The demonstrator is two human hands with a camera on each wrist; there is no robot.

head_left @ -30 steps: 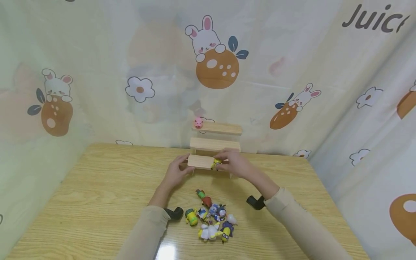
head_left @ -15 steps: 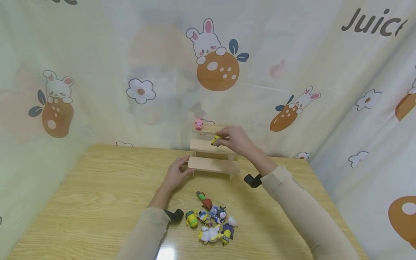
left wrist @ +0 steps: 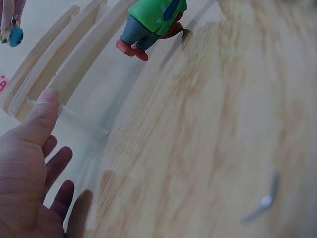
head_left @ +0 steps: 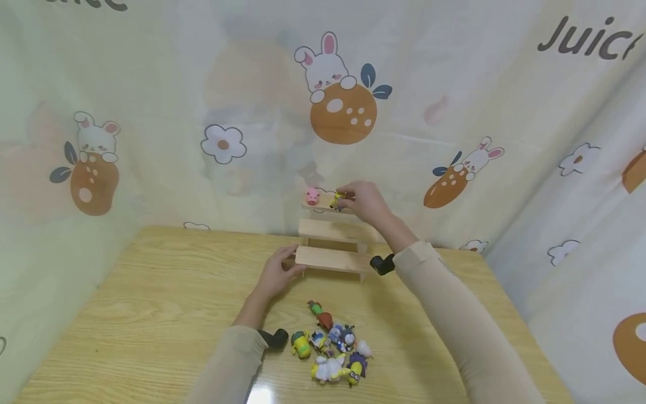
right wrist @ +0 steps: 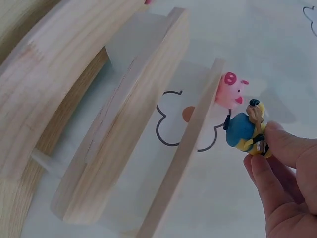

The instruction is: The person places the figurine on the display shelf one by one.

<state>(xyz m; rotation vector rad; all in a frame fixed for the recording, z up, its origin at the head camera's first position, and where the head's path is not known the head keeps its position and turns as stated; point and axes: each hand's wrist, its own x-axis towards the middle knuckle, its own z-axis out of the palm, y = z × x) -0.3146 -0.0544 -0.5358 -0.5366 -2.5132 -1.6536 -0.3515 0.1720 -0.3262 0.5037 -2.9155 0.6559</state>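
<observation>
**Yellow-and-blue figure held at top tier, near pink pig**

A small yellow-and-blue figure [right wrist: 241,131] is pinched by the right hand [head_left: 368,201], between the thumb on one side and the fingers on the other; the grip is closed down to the toy's own thickness. The figure is held at the top tier of a three-tier wooden shelf [head_left: 333,258], to the right of a pink pig [head_left: 312,196], by which the left end of that tier is occupied. A gap is seen between the two toys. (Whether the figure's underside is touched by the wood cannot be told from either view.)

The left end of the lowest tier is met by the left hand [head_left: 276,275]. Its thumb is laid against the wood, and the other fingers are spread and loosely bent; whether any pressure is applied by them cannot be told.

In front of the shelf, more toys are clustered on the wood-grain table [head_left: 151,308]: a red-and-green figure [head_left: 325,321] nearest the shelf, a green-and-yellow figure [head_left: 301,344] at left, a white-and-yellow figure [head_left: 329,369] lying at the front, and beside it a yellow-and-purple figure [head_left: 356,368]. Others between them are too tangled to be separated. The table is backed by a cloth [head_left: 262,185] printed with rabbits and flowers.
</observation>
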